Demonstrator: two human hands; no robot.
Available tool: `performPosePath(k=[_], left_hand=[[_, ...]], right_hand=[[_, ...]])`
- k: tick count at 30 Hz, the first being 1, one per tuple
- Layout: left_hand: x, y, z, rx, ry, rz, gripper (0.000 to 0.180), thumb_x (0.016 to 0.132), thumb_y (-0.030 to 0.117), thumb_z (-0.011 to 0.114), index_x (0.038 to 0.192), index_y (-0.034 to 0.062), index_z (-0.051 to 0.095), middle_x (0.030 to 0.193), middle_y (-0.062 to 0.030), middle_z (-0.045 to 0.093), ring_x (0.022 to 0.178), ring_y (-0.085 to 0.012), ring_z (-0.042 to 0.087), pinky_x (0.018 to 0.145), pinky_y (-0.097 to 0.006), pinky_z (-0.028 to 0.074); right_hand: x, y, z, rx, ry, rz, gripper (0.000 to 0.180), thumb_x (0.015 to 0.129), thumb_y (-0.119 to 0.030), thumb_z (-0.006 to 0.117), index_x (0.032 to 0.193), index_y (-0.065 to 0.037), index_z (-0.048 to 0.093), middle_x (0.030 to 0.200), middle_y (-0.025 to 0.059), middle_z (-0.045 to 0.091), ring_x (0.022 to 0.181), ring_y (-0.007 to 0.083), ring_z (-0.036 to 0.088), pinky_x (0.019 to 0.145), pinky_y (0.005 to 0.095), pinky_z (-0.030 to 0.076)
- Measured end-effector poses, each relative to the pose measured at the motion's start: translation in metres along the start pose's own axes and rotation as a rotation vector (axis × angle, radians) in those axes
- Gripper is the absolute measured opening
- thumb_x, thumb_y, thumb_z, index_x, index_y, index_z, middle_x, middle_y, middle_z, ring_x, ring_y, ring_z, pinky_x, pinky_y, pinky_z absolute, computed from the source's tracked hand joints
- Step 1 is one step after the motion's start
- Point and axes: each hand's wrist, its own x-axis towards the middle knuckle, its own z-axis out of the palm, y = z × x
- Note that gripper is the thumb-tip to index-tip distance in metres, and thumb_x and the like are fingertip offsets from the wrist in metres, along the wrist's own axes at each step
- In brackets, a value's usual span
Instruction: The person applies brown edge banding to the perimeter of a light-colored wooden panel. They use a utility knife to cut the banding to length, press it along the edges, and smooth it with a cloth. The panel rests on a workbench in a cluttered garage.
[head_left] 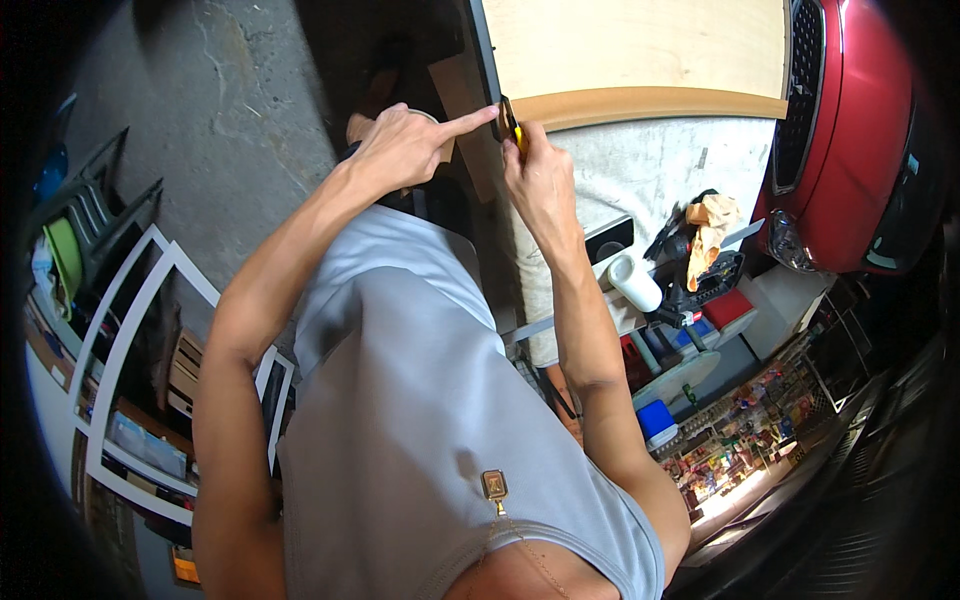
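Note:
A large pale wooden panel [640, 45] with a dark edge strip [484, 50] lies at the top of the view. My left hand [405, 145] points its index finger onto that dark edge, other fingers curled, holding nothing. My right hand [540, 180] is closed on a small yellow and black tool [512, 125] pressed against the same edge, right beside the left fingertip. A curved wooden trim piece [650, 105] runs along the panel's near side.
A red car front [850, 130] stands at the right. Below the panel, a cloth-covered bench [650, 170] carries a white roll [635, 283], a power tool and a tan glove [712, 225]. White shelving [130, 330] is at left, cluttered shelves at lower right, concrete floor [230, 110].

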Motion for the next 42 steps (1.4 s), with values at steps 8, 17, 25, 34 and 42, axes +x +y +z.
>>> performPosePath(k=[8,17,25,34,42], left_hand=[[0.005,0.005,-0.018,0.276,-0.131,-0.079,0.087,0.078,0.001,0.060,0.148,0.0454,0.034,0.052,-0.0077,0.055,0.045,-0.0204,0.055,0.052,-0.037,0.048],[0.009,0.018,-0.040,0.189,-0.116,-0.094,0.090,0.074,0.000,0.060,0.148,0.0445,0.034,0.057,-0.0152,0.059,0.047,-0.0289,0.059,0.050,-0.039,0.049],[0.139,0.065,-0.128,0.148,0.349,0.183,0.074,0.076,0.002,0.065,0.144,0.0245,0.049,0.056,-0.0083,0.047,0.049,-0.0234,0.049,0.052,-0.038,0.042],[0.311,0.072,-0.086,0.437,0.538,0.402,0.075,0.080,0.026,0.075,0.143,-0.0012,0.043,0.104,-0.0177,0.063,0.091,-0.0287,0.056,0.083,-0.042,0.043],[0.414,0.155,0.033,-0.198,0.019,0.412,0.035,0.076,0.042,0.077,0.085,0.0089,0.070,0.087,-0.0035,0.063,0.085,-0.0235,0.052,0.081,-0.038,0.036]], right_hand=[[0.010,-0.006,-0.004,-0.108,-0.060,-0.040,0.012,0.089,-0.007,0.056,0.090,0.005,0.054,0.071,0.0307,0.061,0.069,0.0488,0.062,0.060,0.0544,0.050],[-0.024,0.001,-0.009,-0.012,-0.020,0.026,0.017,0.090,-0.009,0.058,0.104,0.000,0.057,0.079,0.0287,0.063,0.073,0.0482,0.062,0.063,0.0520,0.050],[0.014,0.110,-0.155,0.190,0.329,0.122,0.026,0.095,-0.015,0.062,0.117,-0.003,0.061,0.066,0.0082,0.056,0.058,0.0141,0.056,0.055,0.0311,0.046],[0.161,0.365,-0.335,-0.299,0.566,0.643,0.033,0.093,-0.030,0.058,0.123,-0.017,0.061,0.108,0.0155,0.069,0.103,0.0341,0.065,0.086,0.0459,0.050],[0.222,0.397,-0.374,-0.442,0.386,0.744,0.031,0.096,-0.032,0.053,0.125,-0.025,0.060,0.116,0.0078,0.069,0.113,0.0329,0.062,0.094,0.0531,0.042]])
